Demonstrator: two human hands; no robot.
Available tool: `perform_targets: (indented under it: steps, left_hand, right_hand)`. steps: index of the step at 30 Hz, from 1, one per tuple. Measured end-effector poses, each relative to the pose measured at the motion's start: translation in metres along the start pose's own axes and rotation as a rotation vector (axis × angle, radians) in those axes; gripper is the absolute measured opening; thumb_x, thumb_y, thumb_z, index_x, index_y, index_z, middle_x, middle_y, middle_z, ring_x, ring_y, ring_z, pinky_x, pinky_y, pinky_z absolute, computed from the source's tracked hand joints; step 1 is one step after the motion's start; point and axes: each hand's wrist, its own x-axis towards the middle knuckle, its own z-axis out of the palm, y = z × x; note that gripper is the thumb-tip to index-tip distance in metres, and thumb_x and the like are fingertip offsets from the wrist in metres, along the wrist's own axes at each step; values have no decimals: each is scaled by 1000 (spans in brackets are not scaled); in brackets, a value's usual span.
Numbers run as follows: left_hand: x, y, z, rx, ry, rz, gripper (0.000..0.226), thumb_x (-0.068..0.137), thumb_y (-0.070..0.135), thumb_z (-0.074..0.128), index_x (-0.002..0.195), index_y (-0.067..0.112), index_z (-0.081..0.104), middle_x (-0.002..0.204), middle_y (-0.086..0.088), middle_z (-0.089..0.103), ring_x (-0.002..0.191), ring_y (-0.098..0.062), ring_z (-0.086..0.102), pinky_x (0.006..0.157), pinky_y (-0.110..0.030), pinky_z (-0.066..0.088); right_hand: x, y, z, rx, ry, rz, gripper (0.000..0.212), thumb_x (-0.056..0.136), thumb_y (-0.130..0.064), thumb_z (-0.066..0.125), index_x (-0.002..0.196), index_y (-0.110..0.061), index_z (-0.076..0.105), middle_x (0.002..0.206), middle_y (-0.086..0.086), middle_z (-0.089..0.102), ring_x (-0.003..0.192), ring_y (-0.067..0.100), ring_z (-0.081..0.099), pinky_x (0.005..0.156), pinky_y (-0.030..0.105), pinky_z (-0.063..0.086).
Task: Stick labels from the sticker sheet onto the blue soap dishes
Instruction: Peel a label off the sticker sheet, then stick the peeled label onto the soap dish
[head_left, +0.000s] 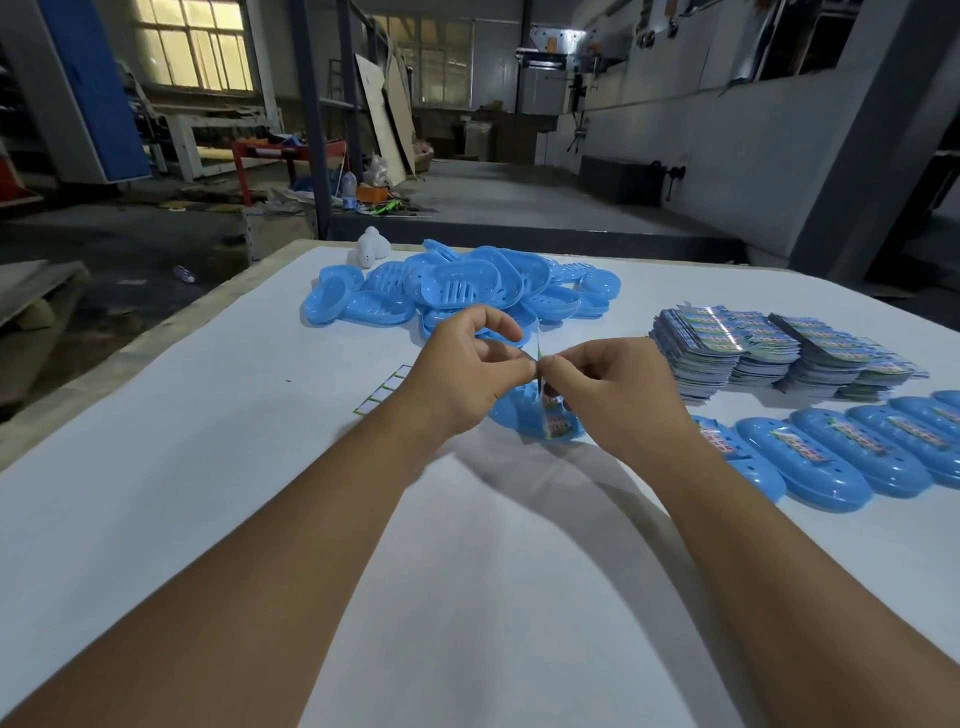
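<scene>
Both hands are meeting above the middle of the white bench (208, 493). The left hand (467, 374) and the right hand (608, 395) are each pinching a thin label strip (540, 358) between thumb and forefinger, and the fingertips of the two hands are almost touching. The strip is standing on its edge, so its print is hard to read.

Just under the hands, a blue soap dish (524, 421) is lying on the bench, and a colourful label is showing on it. At 9 o'clock from the left hand, a sticker sheet (382, 397) with small white rectangles is lying flat, partly hidden by the wrist.

At 12 o'clock from the hands, a loose pile of blue soap dishes (467, 286) is sitting near the far edge of the bench, and a small white object (371, 248) is standing at the 11 o'clock side of the pile. At 2 o'clock, stacks of printed labels (769, 353) are lying well apart from the hands. At 3 o'clock, a row of labelled dishes (857, 447) is lying side by side, each one touching the next.
</scene>
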Motion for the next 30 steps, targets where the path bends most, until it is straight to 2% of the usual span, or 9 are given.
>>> perform_targets:
  steps: [3, 7, 10, 13, 16, 20, 25, 27, 30]
  left_hand:
    - [0, -2, 5, 2, 5, 2, 24, 83, 14, 76, 90, 27, 57, 75, 3, 75, 74, -14, 69, 78, -34, 54]
    - [1, -6, 6, 4, 63, -30, 16, 84, 15, 68, 89, 27, 58, 76, -12, 71, 67, -14, 58, 65, -34, 49]
    - [6, -8, 2, 59, 172, -79, 9, 86, 16, 62, 85, 25, 60, 70, -3, 65, 60, -8, 57, 58, -27, 47]
    - [13, -10, -3, 97, 262, -178, 12, 90, 17, 53, 83, 26, 58, 89, 2, 68, 80, -16, 68, 69, -35, 59]
    - [18, -14, -11, 183, 336, -247, 17, 93, 16, 43, 85, 26, 54, 99, -2, 66, 93, -27, 67, 86, -47, 57]
    - [15, -24, -23, 560, 341, -265, 18, 96, 22, 39, 105, 19, 54, 105, -6, 64, 96, -29, 62, 84, -44, 54]
    - [11, -31, -28, 1272, 237, -198, 30, 95, 28, 52, 123, 17, 53, 119, -8, 62, 111, -28, 54, 82, -37, 43]
    - [10, -28, -27, 1219, 274, -118, 28, 95, 30, 54, 120, 19, 58, 119, -6, 61, 111, -27, 54, 87, -38, 44]
    - [6, -18, -16, 685, 345, 56, 11, 90, 32, 63, 93, 23, 68, 91, 8, 68, 90, -13, 61, 75, -31, 50]
  right_hand:
    - [-1, -1, 2, -67, 15, -10, 32, 78, -32, 59, 70, -3, 69, 63, 20, 57, 54, 11, 35, 53, 28, 33]
    - [2, 2, 0, -80, 55, 23, 33, 77, -31, 56, 67, 0, 65, 54, 15, 48, 51, 11, 32, 50, 28, 30]
    - [5, 5, -2, -23, 60, 91, 31, 77, -28, 55, 68, -1, 68, 59, 18, 59, 50, 13, 38, 50, 26, 33]
    - [8, 9, -5, 16, 79, 136, 29, 77, -26, 56, 65, -3, 69, 63, 9, 67, 53, 14, 46, 54, 28, 39]
    - [9, 11, -6, -12, 104, 153, 30, 79, -25, 55, 67, 0, 68, 59, 9, 64, 52, 14, 42, 54, 27, 36]
    - [8, 10, -8, -30, 118, 145, 34, 77, -28, 54, 69, 3, 66, 63, 15, 61, 54, 14, 38, 55, 28, 33]
    - [7, 8, -5, -56, 101, 148, 40, 71, -38, 52, 72, -1, 69, 76, 19, 65, 55, 12, 38, 55, 27, 36]
    - [7, 7, -5, -56, 103, 138, 41, 70, -39, 53, 73, -1, 67, 77, 19, 66, 56, 13, 39, 56, 29, 37]
    - [8, 7, -4, -83, 134, 104, 37, 72, -38, 55, 70, -3, 67, 73, 17, 66, 56, 13, 42, 56, 31, 41]
